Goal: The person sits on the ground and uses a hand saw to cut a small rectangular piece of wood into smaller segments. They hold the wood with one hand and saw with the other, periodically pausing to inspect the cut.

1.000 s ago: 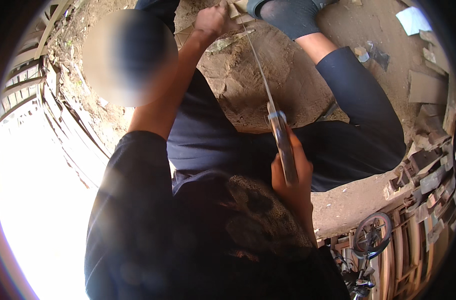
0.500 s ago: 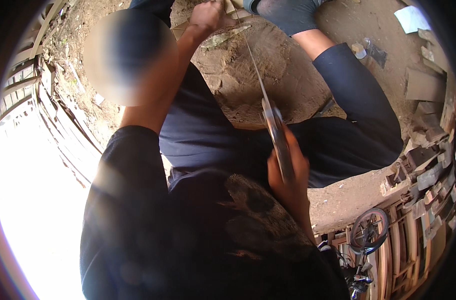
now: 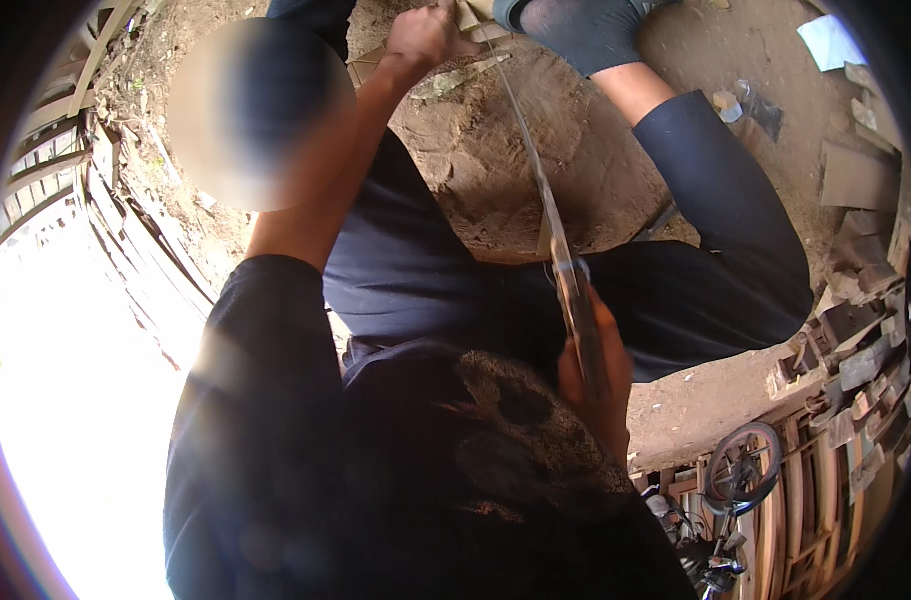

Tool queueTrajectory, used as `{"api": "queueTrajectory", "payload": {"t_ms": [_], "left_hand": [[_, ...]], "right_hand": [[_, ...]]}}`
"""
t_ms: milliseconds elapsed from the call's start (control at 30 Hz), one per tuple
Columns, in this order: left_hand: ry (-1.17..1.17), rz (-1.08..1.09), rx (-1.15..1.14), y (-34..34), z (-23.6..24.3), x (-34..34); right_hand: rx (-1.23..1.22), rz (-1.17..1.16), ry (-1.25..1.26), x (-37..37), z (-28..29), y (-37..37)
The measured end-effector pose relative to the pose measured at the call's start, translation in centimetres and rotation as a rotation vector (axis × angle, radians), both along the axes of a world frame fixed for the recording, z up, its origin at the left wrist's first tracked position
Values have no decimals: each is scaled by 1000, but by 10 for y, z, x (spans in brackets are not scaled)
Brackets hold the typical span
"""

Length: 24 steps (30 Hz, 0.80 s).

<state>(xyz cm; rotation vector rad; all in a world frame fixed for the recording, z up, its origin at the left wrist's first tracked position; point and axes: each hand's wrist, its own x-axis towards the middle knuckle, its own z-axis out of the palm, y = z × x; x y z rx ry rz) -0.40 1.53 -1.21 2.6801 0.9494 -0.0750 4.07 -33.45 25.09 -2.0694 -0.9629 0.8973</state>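
My right hand [image 3: 598,365], low and right of the middle, is wrapped round the wooden handle of a handsaw [image 3: 534,160]. The thin blade slants up and away to a pale piece of wood [image 3: 468,17] at the top edge. There my left hand [image 3: 426,36] grips the wood beside the blade, with the thumb stretched toward the saw. Part of the wood and some of the left fingertips lie at the picture's edge, so the cut itself is hard to see. My foot in a dark sock [image 3: 586,30] rests close to the wood's right side.
My bent legs in dark trousers [image 3: 721,190] frame bare dirt ground [image 3: 536,110]. Wood offcuts [image 3: 861,355] are piled at the right, above stacked boards and a motorbike wheel [image 3: 744,465]. A flat pale scrap [image 3: 461,78] lies near my left hand. Bright light fills the left.
My right hand has drawn the saw back toward my body and slightly to the right. The left hand stays in place on the wood.
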Motion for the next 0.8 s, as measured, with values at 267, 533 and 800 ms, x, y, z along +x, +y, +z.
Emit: {"api": "queueTrajectory", "payload": {"t_ms": [267,533,800], "left_hand": [[-26,97,-36,20,-67,-19],[78,36,-12,14,-38,-15],[-114,14,-20,16,-35,-9]], "right_hand": [[-212,-67,281,8,11,14],[-316,-55,319,14,-3,39],[-226,-100,343,7,-2,28]]}}
